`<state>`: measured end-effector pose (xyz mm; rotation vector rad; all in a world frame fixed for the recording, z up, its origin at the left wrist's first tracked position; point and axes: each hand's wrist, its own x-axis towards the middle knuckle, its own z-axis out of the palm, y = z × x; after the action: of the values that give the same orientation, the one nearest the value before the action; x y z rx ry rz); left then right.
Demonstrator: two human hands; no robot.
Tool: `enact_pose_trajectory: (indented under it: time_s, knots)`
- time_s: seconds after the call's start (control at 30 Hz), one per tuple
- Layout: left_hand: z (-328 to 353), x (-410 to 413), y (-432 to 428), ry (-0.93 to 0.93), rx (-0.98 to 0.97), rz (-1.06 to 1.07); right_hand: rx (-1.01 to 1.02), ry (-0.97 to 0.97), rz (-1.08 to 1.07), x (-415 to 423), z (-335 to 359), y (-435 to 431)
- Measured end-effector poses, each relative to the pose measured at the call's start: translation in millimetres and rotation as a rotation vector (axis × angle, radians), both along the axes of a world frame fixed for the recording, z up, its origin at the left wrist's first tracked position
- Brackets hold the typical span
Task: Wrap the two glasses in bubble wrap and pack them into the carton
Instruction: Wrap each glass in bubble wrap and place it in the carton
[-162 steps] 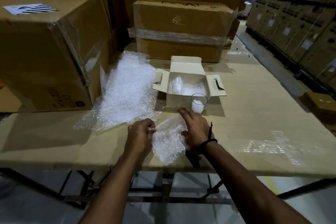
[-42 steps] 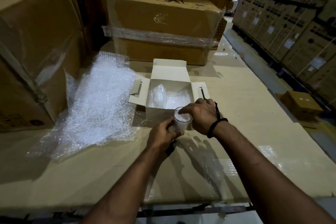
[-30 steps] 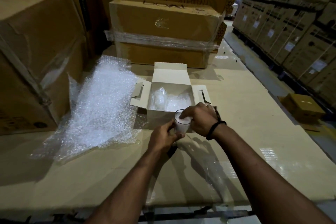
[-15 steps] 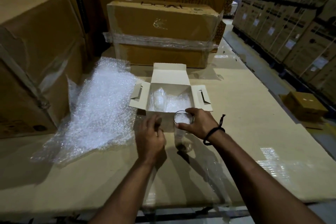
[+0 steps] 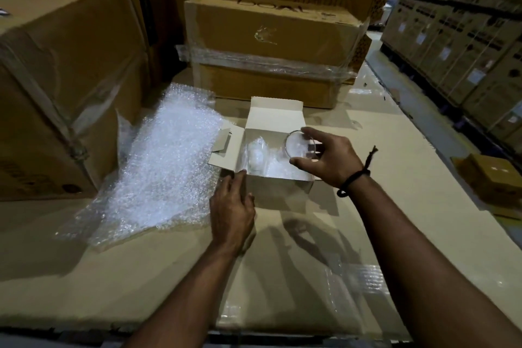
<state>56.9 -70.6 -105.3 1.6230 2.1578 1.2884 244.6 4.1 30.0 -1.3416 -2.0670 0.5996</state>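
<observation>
Hands of one person worked over a small white carton [image 5: 278,193] that stood open on a table [image 5: 401,178] covered in brown cardboard. The right hand [image 5: 330,162] held a clear glass [image 5: 296,147] just above the carton's open right side. Its thumb and fingers curled round the wall near the rim, and the mouth tilted toward the camera, which looked like the glass being lowered into the free space. The left hand [image 5: 231,206] lay with fingers nearly straight against the carton's near left corner, gripping nothing, probably to keep the light box from sliding. Inside, on the left, stood a bundle [image 5: 255,155] of bubble wrap, likely the other glass, packed. The held glass was see-through with a thin bright rim. Something pale showed within it, perhaps stuffed wrap, but whether wrap covered its outside could not be told. A loose sheet of bubble wrap [image 5: 166,167] lay just left of the carton, near its side flap, handy for more padding. Large brown boxes [image 5: 268,45] stood behind.
</observation>
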Motion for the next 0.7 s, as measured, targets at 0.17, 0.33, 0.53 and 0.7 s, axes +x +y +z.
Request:
enact_pose_trajectory:
  time_s: [0.17, 0.33, 0.53, 0.7]
  knots:
    - [-5, 0, 2, -0.088, -0.006, -0.027, 0.076, -0.439, 0.120, -16, -30, 42]
    - [-8, -3, 4, -0.112, 0.016, -0.040, 0.026, -0.606, 0.224, -24, -46, 55]
    - [-10, -4, 4, -0.153, 0.033, -0.050, -0.114, -0.571, 0.276, -22, -42, 58]
    - [-10, -4, 4, -0.153, 0.019, -0.052, -0.169, -0.511, -0.105, -39, -32, 69]
